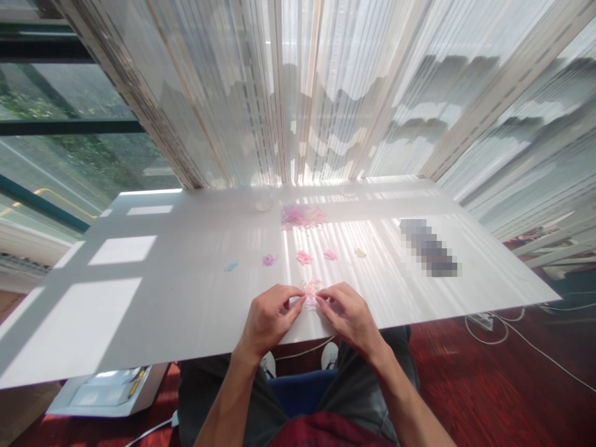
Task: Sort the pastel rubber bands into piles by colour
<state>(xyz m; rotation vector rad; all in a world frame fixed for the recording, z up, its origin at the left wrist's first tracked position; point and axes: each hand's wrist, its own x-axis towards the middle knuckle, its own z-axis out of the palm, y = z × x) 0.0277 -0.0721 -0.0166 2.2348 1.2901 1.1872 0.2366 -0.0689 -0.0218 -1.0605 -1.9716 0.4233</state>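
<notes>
Left hand (267,320): grip pressed together; thumb and fingertips pinching one side of the held tuft.
Right hand (349,316): grip pressed together; thumb and fingertips pinching the other side, knuckles close to the left hand.
Held tuft: small tuft of fine pale-pink strands (311,292); between both hands, near the counter's front edge; contact with the surface cannot be told.
Counter: broad white flat-topped counter (139,310); striped with sunlight and shadow.
Row beyond hands: cyan tuft (231,266); pink tuft (269,259); bright pink tuft (304,257); pink tuft (330,254); pale yellow tuft (359,252); all well apart.
Far side: loose heap of fine pink strands (302,217); transparent round vessel (263,200) just to its left.
Right side: pixelated dark oblong (428,247); identity cannot be told.
Surroundings: sheer striped curtains (279,93); red wood floor (465,372); thin white cable (535,351).
</notes>
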